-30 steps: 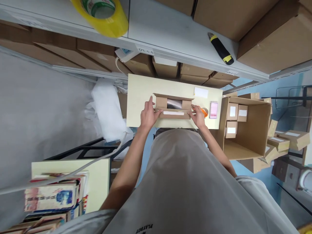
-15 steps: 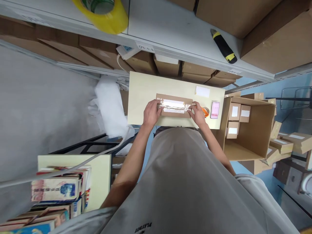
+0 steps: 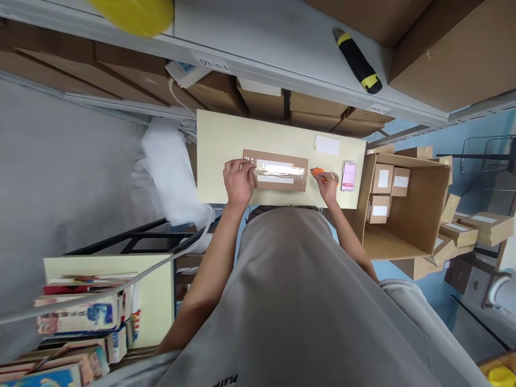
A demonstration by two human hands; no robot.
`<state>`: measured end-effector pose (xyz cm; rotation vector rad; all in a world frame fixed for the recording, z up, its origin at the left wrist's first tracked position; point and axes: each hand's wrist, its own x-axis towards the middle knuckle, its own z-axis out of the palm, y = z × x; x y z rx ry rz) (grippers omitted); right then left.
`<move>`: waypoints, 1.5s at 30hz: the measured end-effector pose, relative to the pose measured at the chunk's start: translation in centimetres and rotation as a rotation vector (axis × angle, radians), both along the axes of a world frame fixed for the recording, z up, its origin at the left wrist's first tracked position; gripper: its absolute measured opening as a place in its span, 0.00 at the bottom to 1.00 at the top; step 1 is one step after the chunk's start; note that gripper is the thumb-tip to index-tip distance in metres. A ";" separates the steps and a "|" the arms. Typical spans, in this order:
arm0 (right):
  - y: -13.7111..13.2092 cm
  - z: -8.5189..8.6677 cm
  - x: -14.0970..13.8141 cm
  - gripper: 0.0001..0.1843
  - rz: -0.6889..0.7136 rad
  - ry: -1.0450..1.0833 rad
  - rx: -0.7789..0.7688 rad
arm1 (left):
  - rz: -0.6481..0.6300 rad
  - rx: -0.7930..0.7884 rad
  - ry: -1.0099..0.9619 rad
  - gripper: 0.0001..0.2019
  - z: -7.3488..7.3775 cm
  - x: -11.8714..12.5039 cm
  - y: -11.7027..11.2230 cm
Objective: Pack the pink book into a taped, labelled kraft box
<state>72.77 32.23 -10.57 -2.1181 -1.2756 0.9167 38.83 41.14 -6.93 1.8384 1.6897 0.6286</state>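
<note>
A flat brown cardboard box [image 3: 278, 171] lies closed on a pale yellow table [image 3: 226, 140], with a strip of clear tape along its top. My left hand [image 3: 238, 180] rests on the box's left end, fingers curled over it. My right hand [image 3: 328, 187] is just off the box's right end, closed around an orange tape dispenser [image 3: 319, 173]. A white label [image 3: 327, 144] and a pink phone [image 3: 349, 176] lie on the table to the right.
A large open carton [image 3: 407, 215] with small labelled boxes stands right of the table. A shelf above holds a black and yellow utility knife [image 3: 357, 60], a yellow tape roll [image 3: 137, 13] and big cartons. White wrapping [image 3: 169, 172] lies left; books [image 3: 76, 317] sit lower left.
The box flaps, open a second ago, are now folded shut and taped. My right hand has drawn away to the right with the orange dispenser; my left hand stays at the left end.
</note>
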 end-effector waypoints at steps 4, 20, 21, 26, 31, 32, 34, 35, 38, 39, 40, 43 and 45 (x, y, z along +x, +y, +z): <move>-2.4 -0.9 2.5 0.14 0.030 -0.285 -0.238 | 0.025 0.017 0.051 0.14 0.4 1.1 -0.9; -1.4 -0.9 0.9 0.17 0.006 -0.345 -0.325 | -0.117 -0.038 -0.050 0.12 -0.4 6.5 -2.1; -1.6 -0.1 1.0 0.19 -0.020 -0.326 -0.314 | -0.114 -0.031 -0.075 0.11 -0.6 6.4 -2.1; -1.6 6.2 1.3 0.32 -0.052 -0.015 -0.097 | -0.092 -0.038 -0.189 0.13 -1.1 5.8 -1.8; 1.6 12.8 -1.6 0.37 0.055 0.291 -0.036 | -0.108 -0.067 -0.258 0.15 -1.2 5.1 -1.2; 2.7 13.5 -2.6 0.38 0.096 0.342 -0.061 | -0.115 -0.075 -0.264 0.16 -1.2 5.0 -1.1; 4.9 14.3 -4.7 0.41 0.215 0.434 -0.122 | -0.118 -0.099 -0.291 0.17 -1.0 4.6 -1.0; 6.0 14.3 -5.7 0.41 0.286 0.461 -0.152 | -0.110 -0.118 -0.319 0.18 -1.0 4.3 -0.9; 8.9 13.9 -8.2 0.42 0.491 0.461 -0.221 | -0.046 -0.186 -0.490 0.18 -0.4 3.1 -0.6; 9.6 13.7 -8.6 0.42 0.545 0.445 -0.240 | -0.010 -0.200 -0.560 0.18 -0.1 2.4 -0.6; 10.2 13.6 -9.0 0.41 0.589 0.429 -0.260 | 0.030 -0.210 -0.625 0.18 0.3 1.8 -0.6; 11.3 13.5 -9.2 0.41 0.667 0.396 -0.327 | 0.126 -0.263 -0.782 0.19 1.8 -0.4 -0.6; 11.6 13.8 -9.1 0.40 0.687 0.385 -0.355 | 0.151 -0.337 -0.861 0.25 2.7 -1.4 -0.6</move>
